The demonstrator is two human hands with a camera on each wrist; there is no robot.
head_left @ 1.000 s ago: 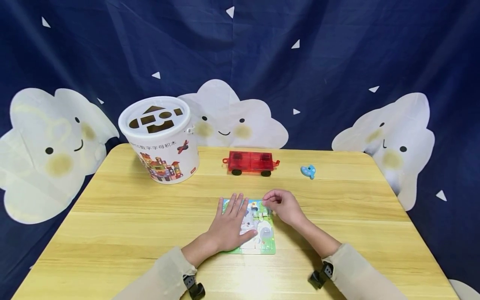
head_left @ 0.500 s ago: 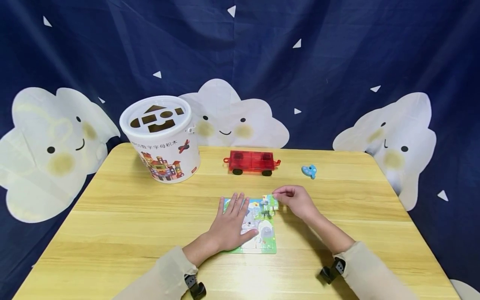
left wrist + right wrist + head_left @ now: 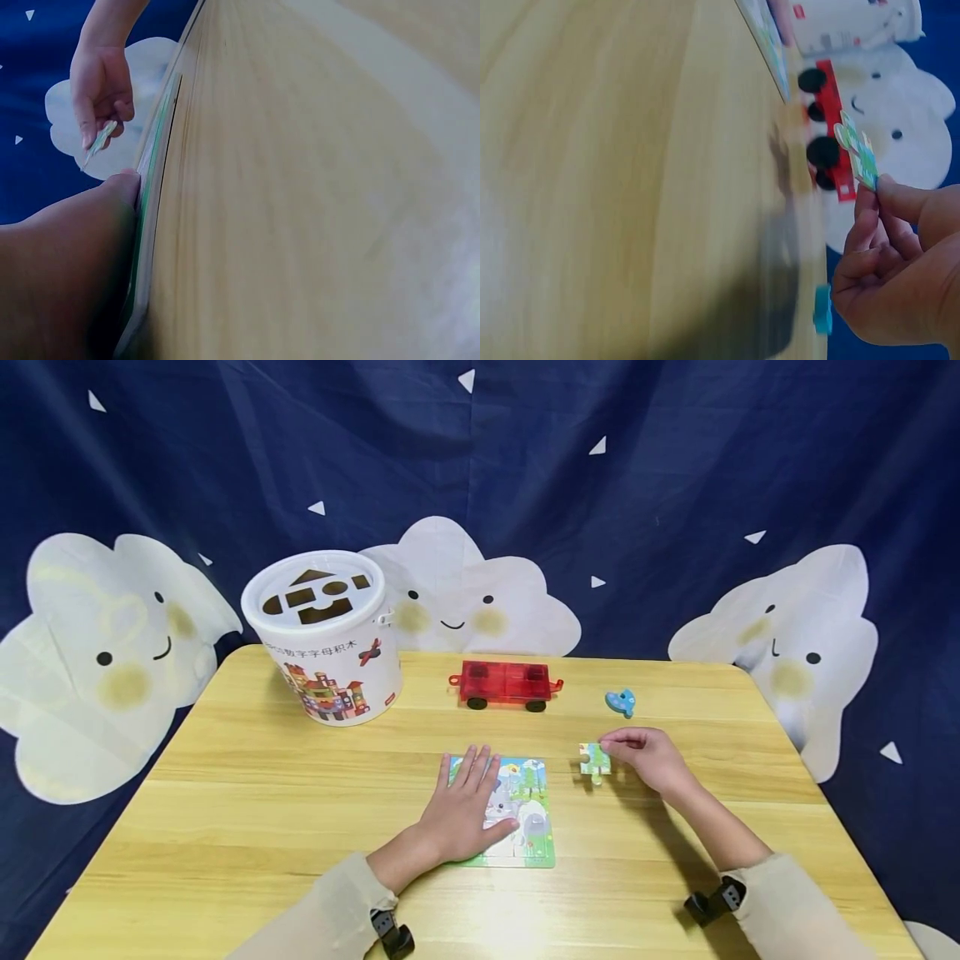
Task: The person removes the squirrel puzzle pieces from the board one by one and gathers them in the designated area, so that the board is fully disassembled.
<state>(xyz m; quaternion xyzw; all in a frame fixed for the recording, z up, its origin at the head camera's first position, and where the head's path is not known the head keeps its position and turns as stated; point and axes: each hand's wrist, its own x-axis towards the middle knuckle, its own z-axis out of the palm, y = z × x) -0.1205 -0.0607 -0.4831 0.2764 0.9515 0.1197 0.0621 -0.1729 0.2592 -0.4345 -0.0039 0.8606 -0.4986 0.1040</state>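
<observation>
My left hand [image 3: 459, 814] lies flat with spread fingers on the left part of a jigsaw puzzle board [image 3: 534, 852], hiding much of its picture. A grey and white animal and green trees show on the uncovered side. To the right of the board, my right hand [image 3: 651, 762] pinches a puzzle piece [image 3: 595, 760] between thumb and fingers, held above the table. The right wrist view shows that puzzle piece [image 3: 861, 156] at the fingertips, green with a rounded knob. In the left wrist view the right hand [image 3: 103, 86] holds it clear of the board's edge [image 3: 150, 217].
A red see-through toy wagon [image 3: 506, 682] with black wheels stands behind the board. Right of it lies a small blue toy [image 3: 621, 702]. A white bucket [image 3: 330, 652] with shaped holes in its lid stands at the back left of the wooden table [image 3: 300, 802].
My right hand has lifted the puzzle piece from the board's upper right corner and carried it right, away from the board. The left hand stays in place on the board.
</observation>
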